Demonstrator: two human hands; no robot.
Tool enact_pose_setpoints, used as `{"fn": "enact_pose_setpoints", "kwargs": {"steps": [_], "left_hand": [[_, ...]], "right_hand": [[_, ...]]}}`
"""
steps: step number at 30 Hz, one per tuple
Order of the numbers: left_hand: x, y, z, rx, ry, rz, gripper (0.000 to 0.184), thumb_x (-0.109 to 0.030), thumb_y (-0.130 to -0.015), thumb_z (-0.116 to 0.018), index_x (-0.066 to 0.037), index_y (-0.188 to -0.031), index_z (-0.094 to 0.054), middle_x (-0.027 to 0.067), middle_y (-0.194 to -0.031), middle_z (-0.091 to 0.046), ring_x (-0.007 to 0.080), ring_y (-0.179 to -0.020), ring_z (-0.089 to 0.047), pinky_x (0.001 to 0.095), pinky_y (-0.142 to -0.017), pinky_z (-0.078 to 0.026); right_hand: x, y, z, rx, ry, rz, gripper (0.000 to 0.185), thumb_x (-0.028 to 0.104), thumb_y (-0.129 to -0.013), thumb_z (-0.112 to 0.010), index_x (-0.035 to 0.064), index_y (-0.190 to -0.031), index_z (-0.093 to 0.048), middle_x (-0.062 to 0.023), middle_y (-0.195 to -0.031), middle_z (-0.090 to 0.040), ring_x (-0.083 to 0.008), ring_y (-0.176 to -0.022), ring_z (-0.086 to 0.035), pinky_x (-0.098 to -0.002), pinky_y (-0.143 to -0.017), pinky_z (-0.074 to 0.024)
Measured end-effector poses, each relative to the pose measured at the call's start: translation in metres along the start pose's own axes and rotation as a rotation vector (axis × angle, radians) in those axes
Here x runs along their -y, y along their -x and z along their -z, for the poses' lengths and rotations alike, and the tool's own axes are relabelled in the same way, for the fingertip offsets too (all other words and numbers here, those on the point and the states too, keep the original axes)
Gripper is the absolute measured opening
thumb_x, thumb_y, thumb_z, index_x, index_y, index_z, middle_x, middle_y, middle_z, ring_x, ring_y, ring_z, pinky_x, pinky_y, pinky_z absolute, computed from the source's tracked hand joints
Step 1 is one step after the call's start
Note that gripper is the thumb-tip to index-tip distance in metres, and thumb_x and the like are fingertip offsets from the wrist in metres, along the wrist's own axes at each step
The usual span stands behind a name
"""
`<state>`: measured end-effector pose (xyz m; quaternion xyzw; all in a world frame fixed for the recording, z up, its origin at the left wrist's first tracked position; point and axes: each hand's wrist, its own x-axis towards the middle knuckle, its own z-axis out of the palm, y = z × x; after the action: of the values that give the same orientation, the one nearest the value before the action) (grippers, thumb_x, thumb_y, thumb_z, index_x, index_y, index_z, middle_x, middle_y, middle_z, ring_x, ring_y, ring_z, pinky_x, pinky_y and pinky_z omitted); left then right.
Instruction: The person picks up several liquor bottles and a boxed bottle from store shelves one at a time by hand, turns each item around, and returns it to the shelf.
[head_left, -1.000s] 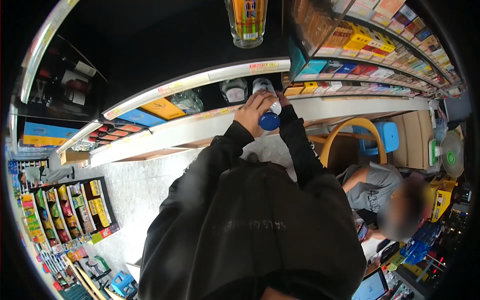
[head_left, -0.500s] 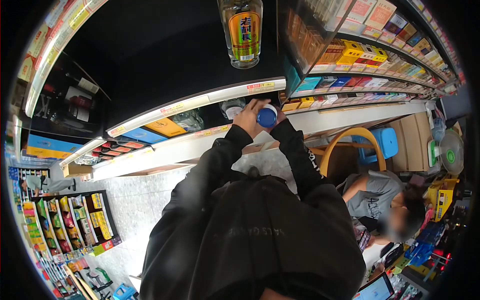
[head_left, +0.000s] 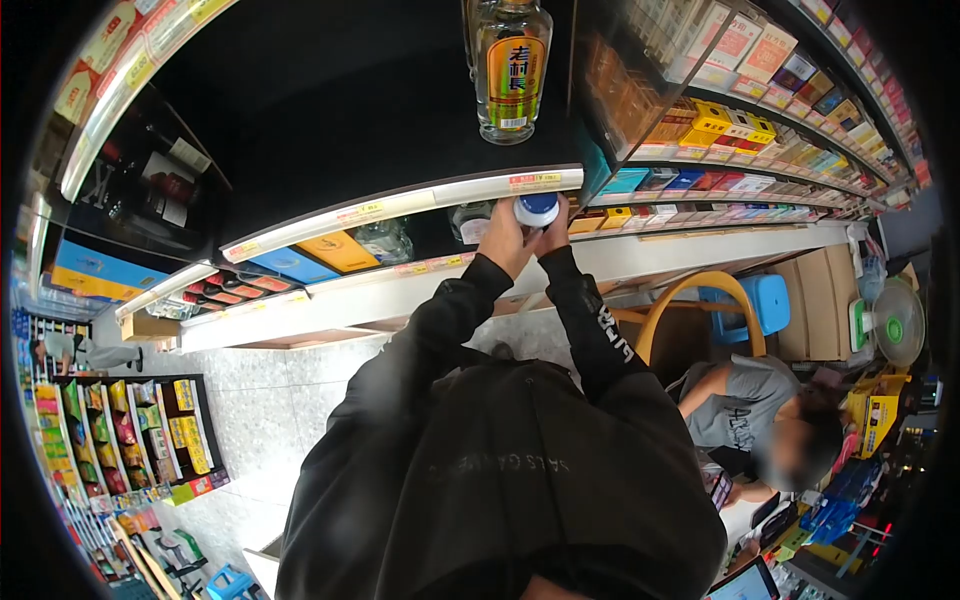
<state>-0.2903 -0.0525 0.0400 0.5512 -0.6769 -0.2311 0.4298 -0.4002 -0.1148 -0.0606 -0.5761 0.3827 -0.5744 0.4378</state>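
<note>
At the shelf's price strip [head_left: 410,206], holds a white bottle [head_left: 535,219] between the left hand [head_left: 506,240] and the right hand [head_left: 553,233], with its blue cap [head_left: 538,202] toward the camera. Grips with fingers curled partway closed around both sides; cannot tell how the hidden fingertips sit. Has a clear bottle [head_left: 513,80] with an orange label upright beyond, on the dark shelf [head_left: 350,110], and blue and yellow boxes [head_left: 340,252] lower down to the left. Has rows of small packs [head_left: 705,122] on the right, plus a person [head_left: 745,395] in grey near a chair [head_left: 706,280].
</note>
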Motion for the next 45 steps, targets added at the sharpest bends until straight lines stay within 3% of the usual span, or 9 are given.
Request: {"fn": "enact_pose_setpoints", "kwargs": {"steps": [3, 6, 12, 24, 30, 32, 38, 42, 45], "left_hand": [[-0.012, 0.016, -0.009, -0.247, 0.115, -0.23, 0.076, 0.001, -0.069, -0.074, 0.001, -0.129, -0.029, 0.0249, -0.132, -0.03, 0.0366, -0.126, -0.038, 0.0361, -0.1, -0.038], [-0.043, 0.045, 0.005, -0.099, 0.133, -0.352, 0.07, 0.002, -0.071, -0.071, -0.001, -0.128, -0.031, 0.0226, -0.129, -0.037, 0.0354, -0.123, -0.042, 0.0361, -0.1, -0.039], [-0.053, 0.079, 0.024, 0.229, 0.145, -0.336, 0.042, 0.001, -0.079, -0.061, -0.005, -0.118, -0.045, 0.0143, -0.123, -0.046, 0.0345, -0.112, -0.051, 0.0385, -0.088, -0.047], [-0.047, 0.101, 0.051, 0.214, 0.295, -0.19, 0.033, 0.01, -0.08, -0.055, -0.002, -0.11, -0.05, 0.0115, -0.112, -0.054, 0.0223, -0.094, -0.063, 0.03, -0.077, -0.053], [-0.078, 0.043, 0.103, -0.021, 0.378, -0.248, 0.022, 0.007, -0.086, -0.051, -0.002, -0.106, -0.052, 0.0142, -0.111, -0.056, 0.02, -0.097, -0.061, 0.0289, -0.078, -0.051], [-0.082, 0.021, 0.124, -0.104, 0.421, -0.237, 0.023, 0.006, -0.087, -0.051, 0.0, -0.108, -0.049, 0.0149, -0.113, -0.055, 0.0192, -0.098, -0.061, 0.0287, -0.081, -0.051], [-0.099, -0.059, 0.161, -0.273, 0.213, -0.422, 0.044, -0.002, -0.084, -0.063, 0.0, -0.122, -0.042, 0.0157, -0.123, -0.051, 0.022, -0.113, -0.053, 0.033, -0.093, -0.046], [-0.124, -0.102, 0.157, -0.196, 0.129, -0.355, 0.084, -0.018, -0.074, -0.079, -0.001, -0.136, -0.024, 0.0171, -0.132, -0.038, 0.0281, -0.121, -0.04, 0.0406, -0.103, -0.032], [-0.129, -0.142, 0.15, -0.112, 0.172, -0.581, 0.084, -0.012, -0.074, -0.078, -0.001, -0.135, -0.02, 0.0154, -0.124, -0.043, 0.0236, -0.115, -0.045, 0.0343, -0.099, -0.037]], "right_hand": [[-0.004, -0.021, 0.012, 0.186, -0.135, 0.049, 0.094, 0.022, -0.064, -0.085, 0.0017, -0.133, -0.024, -0.0138, -0.124, -0.049, -0.0243, -0.115, -0.049, -0.0371, -0.099, -0.0393], [-0.021, -0.034, 0.017, 0.156, 0.052, -0.028, 0.097, 0.028, -0.065, -0.084, 0.0009, -0.135, -0.023, -0.0139, -0.125, -0.049, -0.0238, -0.115, -0.049, -0.0359, -0.099, -0.0385], [0.004, -0.037, 0.007, 0.171, 0.047, -0.024, 0.077, 0.023, -0.075, -0.077, -0.0006, -0.131, -0.03, -0.0151, -0.123, -0.05, -0.0238, -0.112, -0.049, -0.0345, -0.098, -0.037], [-0.027, -0.016, -0.006, 0.012, -0.004, -0.001, 0.078, 0.029, -0.08, -0.067, -0.0051, -0.135, -0.023, -0.0205, -0.127, -0.045, -0.0301, -0.115, -0.046, -0.0375, -0.099, -0.035], [-0.023, 0.052, -0.006, -0.182, 0.424, 0.129, 0.062, 0.022, -0.085, -0.058, -0.0089, -0.131, -0.03, -0.0278, -0.128, -0.041, -0.0386, -0.119, -0.042, -0.042, -0.104, -0.0302], [-0.015, 0.097, -0.003, -0.172, 0.408, 0.185, 0.048, 0.015, -0.085, -0.055, -0.0079, -0.124, -0.039, -0.0262, -0.123, -0.044, -0.0372, -0.115, -0.044, -0.0415, -0.102, -0.0322], [-0.078, 0.219, 0.041, 1.009, 0.507, -0.746, 0.045, 0.031, -0.085, -0.059, -0.001, -0.116, -0.053, -0.018, -0.112, -0.057, -0.026, -0.106, -0.057, -0.0369, -0.092, -0.0435], [-0.065, 0.226, 0.063, 1.074, 0.449, -0.744, 0.043, 0.027, -0.085, -0.058, 0.0004, -0.119, -0.051, -0.0178, -0.109, -0.06, -0.0272, -0.103, -0.059, -0.0383, -0.089, -0.0467], [-0.036, 0.223, 0.071, 0.482, 0.415, -0.521, 0.041, 0.024, -0.085, -0.058, 0.0006, -0.118, -0.049, -0.0183, -0.11, -0.06, -0.0268, -0.105, -0.059, -0.0375, -0.088, -0.0476]]}}
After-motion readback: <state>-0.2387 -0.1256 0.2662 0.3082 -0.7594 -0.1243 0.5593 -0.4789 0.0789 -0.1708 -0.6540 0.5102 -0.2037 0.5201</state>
